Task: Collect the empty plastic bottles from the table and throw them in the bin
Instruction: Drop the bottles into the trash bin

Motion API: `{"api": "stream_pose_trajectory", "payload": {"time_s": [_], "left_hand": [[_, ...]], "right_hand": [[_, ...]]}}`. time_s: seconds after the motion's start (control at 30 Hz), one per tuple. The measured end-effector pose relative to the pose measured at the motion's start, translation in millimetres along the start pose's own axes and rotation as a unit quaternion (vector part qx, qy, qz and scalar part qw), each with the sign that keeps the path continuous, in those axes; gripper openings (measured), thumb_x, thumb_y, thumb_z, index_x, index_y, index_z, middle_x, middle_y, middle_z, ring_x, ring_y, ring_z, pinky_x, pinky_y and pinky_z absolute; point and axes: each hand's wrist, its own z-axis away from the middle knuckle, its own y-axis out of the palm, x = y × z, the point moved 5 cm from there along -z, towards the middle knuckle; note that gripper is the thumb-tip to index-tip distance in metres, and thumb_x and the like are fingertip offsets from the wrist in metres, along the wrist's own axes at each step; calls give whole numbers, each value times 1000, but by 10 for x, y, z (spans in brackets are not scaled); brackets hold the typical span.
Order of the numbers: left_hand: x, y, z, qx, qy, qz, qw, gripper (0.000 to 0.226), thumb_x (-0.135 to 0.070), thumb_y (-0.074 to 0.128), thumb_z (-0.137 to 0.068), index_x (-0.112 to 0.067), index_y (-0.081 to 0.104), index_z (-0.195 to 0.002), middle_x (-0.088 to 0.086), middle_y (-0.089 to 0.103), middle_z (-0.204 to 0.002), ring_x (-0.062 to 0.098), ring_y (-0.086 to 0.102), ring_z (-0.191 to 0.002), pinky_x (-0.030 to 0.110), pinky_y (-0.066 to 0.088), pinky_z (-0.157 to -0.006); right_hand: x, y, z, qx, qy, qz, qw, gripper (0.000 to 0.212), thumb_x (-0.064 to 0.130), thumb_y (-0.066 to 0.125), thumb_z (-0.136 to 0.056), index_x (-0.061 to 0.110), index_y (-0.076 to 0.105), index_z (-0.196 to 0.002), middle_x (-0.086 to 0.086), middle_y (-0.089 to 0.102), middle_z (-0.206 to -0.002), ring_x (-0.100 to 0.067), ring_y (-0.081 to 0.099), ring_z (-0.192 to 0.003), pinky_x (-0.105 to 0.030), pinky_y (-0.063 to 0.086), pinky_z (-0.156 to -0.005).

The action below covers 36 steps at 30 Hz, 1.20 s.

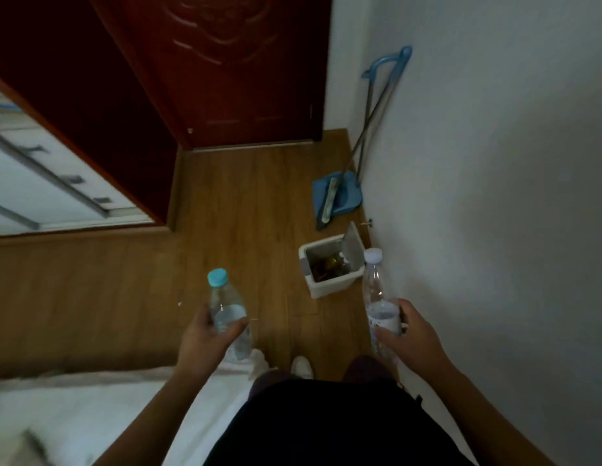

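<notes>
At the lower left of the frame lies a pale, soft-looking surface (74, 415), perhaps bedding. Just left of centre the left hand (205, 334) has fingers and thumb curled round the lower body of a clear bottle with a teal cap (229, 309). The bottle is upright and capped. I judge this a carrying grip, low on the body so the neck stays free. Right of centre, on the wooden floor (124, 297) and close to the white wall (494, 196), stands the white bin (326, 289). Its lid (355, 245) is tipped up toward the wall so the mouth lies open, and dark rubbish shows inside. Above it in the frame a blue dustpan (350, 196) and a long-handled broom (330, 196) lean at the wall, seemingly parked out of the walkway. Just right of the bin in the picture, a clear bottle with a white cap (377, 287) stands upright in the right hand (417, 334), whose fingers wrap its labelled middle. Both bottles are near the bin but not over it — the drop remains, by my reading.
</notes>
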Motion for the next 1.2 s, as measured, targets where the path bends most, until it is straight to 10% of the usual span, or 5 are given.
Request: {"api": "stream_pose_trajectory", "payload": {"time_s": [0.27,0.7,0.87,1.03,1.2], "left_hand": [[-1027,424,-962,34,38,27,998,53,-35,81,-81,-23,56,-127,-8,71,-108,3,69,-91,13,51,-63],[-1827,587,-2058,36,47,-44,997,62,-56,81,-70,-35,54,-122,-15,69,-112,0,68,-100,32,60,-84],[-2014,789,-2577,104,68,-86,988,62,-53,84,-68,-31,56,-119,-15,69,-111,0,67,-101,32,59,-87],[-2038,1075,-3210,197,97,-140,966,66,-49,84,-70,-25,55,-123,-11,68,-112,5,67,-101,36,59,-88],[-2064,1348,-3741,313,142,-229,911,67,-38,87,-71,-22,49,-125,-3,66,-115,12,67,-100,37,60,-83]], "right_hand": [[274,-102,-908,-19,14,2,1000,50,35,82,-80,23,57,-122,7,68,-108,-9,66,-96,-27,56,-82],[849,212,-2540,50,14,-29,998,50,34,78,-84,21,56,-127,11,63,-109,-14,63,-104,-24,50,-84],[889,248,-2803,14,42,-53,998,63,30,78,-84,15,50,-138,15,56,-111,-4,56,-99,-3,40,-73],[728,420,-2886,-51,101,-68,991,62,35,81,-80,15,53,-131,6,64,-116,-13,64,-104,-33,54,-90],[552,782,-2846,-150,185,-127,963,58,36,82,-78,15,57,-126,7,65,-107,-12,65,-96,-22,53,-79]]}}
